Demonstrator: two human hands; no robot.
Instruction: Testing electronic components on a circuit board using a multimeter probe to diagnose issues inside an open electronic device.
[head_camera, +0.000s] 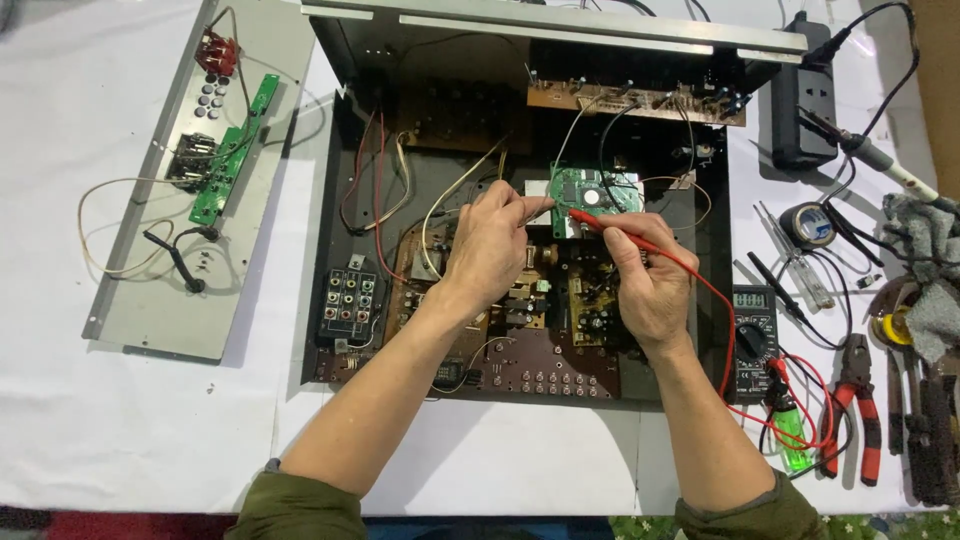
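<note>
Your right hand (650, 285) has its fingers clenched on the red probe (625, 235), whose long axis runs up-left to a tip at the lower edge of the green circuit board (592, 195) inside the open chassis (345, 300). Your left hand (490, 245) pinches a thin probe pointing right at that board's left edge. Both hands sit just beside it; wires crowd the left, the multimeter (752, 340) lies on the table (120, 420) to the right.

Likely a repair workshop: multimeter (753, 342), pliers (856, 400), soldering iron (880, 160).
</note>
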